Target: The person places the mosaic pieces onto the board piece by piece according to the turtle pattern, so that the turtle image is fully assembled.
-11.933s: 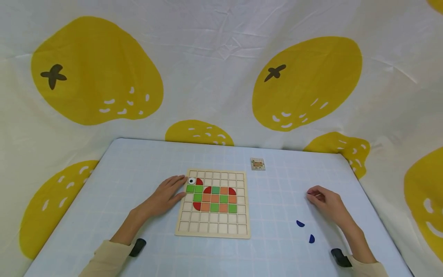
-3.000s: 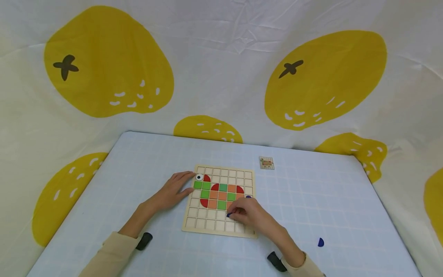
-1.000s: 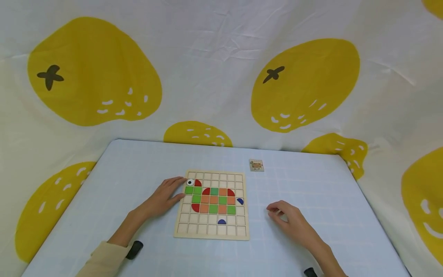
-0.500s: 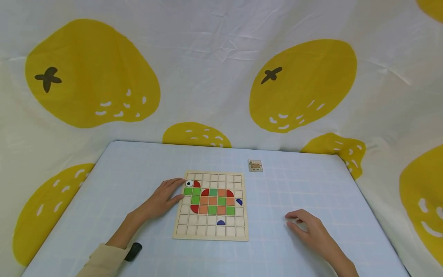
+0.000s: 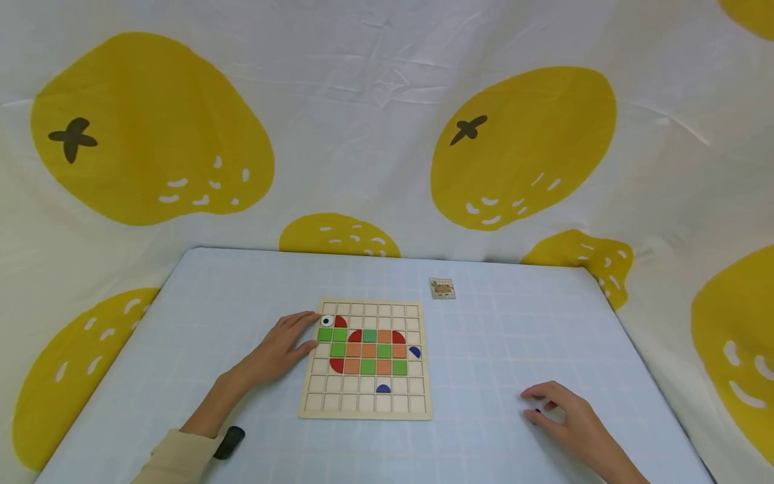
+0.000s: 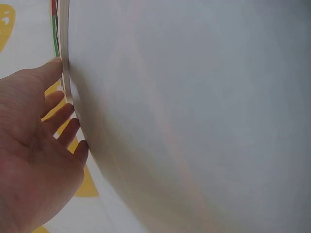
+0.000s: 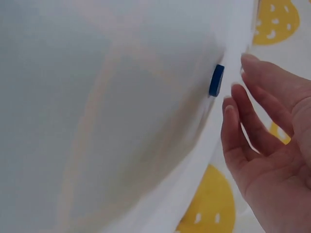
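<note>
A wooden grid board lies mid-table, carrying red, green and orange tiles and a round eye piece. Two blue half-discs sit on it: one half-disc by the right side, another half-disc below the tiles. My left hand rests its extended fingers and thumb at the board's left edge; the left wrist view shows these fingers along that edge. To the right of the board, my right hand reaches with thumb and fingers apart around a third blue half-disc lying on the table.
Behind the board, toward the right, lies a small picture card with a grid pattern. A pale blue checked cloth covers the table. The back edge meets a white curtain printed with yellow fruit.
Since the oldest frame, two blue half-discs have come onto the board. My right hand has moved away from it, right and nearer me, to the loose half-disc. The left hand stays put.
</note>
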Action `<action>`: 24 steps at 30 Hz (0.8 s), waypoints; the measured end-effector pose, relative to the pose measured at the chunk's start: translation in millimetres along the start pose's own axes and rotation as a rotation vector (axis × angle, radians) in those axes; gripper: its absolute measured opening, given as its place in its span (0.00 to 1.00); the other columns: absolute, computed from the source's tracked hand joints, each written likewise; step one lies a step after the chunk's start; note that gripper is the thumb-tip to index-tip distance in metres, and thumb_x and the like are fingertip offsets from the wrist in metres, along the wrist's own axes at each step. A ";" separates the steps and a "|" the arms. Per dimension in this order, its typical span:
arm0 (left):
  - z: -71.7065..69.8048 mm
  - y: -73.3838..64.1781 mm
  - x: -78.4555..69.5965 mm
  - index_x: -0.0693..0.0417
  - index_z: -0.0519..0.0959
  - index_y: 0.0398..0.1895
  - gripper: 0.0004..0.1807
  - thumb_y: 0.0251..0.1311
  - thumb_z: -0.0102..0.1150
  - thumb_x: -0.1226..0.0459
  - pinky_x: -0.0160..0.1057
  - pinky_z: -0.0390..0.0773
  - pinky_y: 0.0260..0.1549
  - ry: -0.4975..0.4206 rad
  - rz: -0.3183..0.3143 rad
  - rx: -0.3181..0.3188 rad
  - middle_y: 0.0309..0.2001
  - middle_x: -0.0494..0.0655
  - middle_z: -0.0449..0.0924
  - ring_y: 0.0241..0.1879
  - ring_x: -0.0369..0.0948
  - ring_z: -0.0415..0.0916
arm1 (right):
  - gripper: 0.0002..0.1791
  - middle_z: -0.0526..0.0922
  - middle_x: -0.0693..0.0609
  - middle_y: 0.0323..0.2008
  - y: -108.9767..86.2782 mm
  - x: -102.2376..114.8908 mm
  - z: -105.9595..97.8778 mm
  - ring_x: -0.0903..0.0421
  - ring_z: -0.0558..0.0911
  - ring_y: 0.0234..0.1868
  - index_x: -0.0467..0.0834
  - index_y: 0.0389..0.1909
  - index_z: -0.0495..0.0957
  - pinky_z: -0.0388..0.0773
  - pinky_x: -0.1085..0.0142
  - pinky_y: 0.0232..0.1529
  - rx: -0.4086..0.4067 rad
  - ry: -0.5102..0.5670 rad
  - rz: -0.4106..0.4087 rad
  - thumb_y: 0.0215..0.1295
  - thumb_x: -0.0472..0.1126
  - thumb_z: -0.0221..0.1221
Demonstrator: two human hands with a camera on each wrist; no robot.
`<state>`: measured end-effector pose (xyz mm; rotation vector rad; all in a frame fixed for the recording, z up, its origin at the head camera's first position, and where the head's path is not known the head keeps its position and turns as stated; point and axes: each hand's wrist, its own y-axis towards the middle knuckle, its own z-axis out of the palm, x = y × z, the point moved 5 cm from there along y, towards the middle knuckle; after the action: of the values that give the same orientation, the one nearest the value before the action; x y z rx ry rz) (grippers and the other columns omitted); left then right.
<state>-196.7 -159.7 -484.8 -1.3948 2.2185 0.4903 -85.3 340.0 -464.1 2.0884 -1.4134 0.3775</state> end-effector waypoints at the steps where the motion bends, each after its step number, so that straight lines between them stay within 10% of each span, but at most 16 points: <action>1: -0.1 -0.2 0.1 0.58 0.65 0.76 0.33 0.73 0.61 0.59 0.63 0.64 0.69 -0.002 -0.002 0.001 0.74 0.59 0.65 0.73 0.59 0.60 | 0.20 0.84 0.60 0.38 -1.5 -1.3 -0.4 0.64 0.80 0.35 0.50 0.42 0.85 0.75 0.78 0.34 0.009 0.004 0.016 0.49 0.30 0.77; 8: -0.8 -0.3 -0.5 0.58 0.65 0.76 0.32 0.73 0.61 0.59 0.64 0.64 0.69 -0.004 -0.004 0.003 0.74 0.60 0.65 0.72 0.59 0.60 | 0.17 0.83 0.61 0.39 -11.7 -10.3 0.9 0.68 0.75 0.31 0.50 0.43 0.84 0.78 0.72 0.30 0.141 0.033 0.141 0.53 0.36 0.77; 24: -0.7 -0.9 -0.3 0.57 0.65 0.77 0.32 0.73 0.61 0.59 0.63 0.64 0.69 -0.003 0.004 -0.003 0.74 0.59 0.65 0.73 0.58 0.60 | 0.16 0.84 0.54 0.37 -11.0 -11.1 2.2 0.68 0.79 0.31 0.43 0.43 0.83 0.81 0.73 0.31 0.146 0.129 0.045 0.55 0.26 0.72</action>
<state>-195.9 -160.3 -484.1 -1.3906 2.2197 0.4962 -79.8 349.9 -475.1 2.1079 -1.3946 0.6389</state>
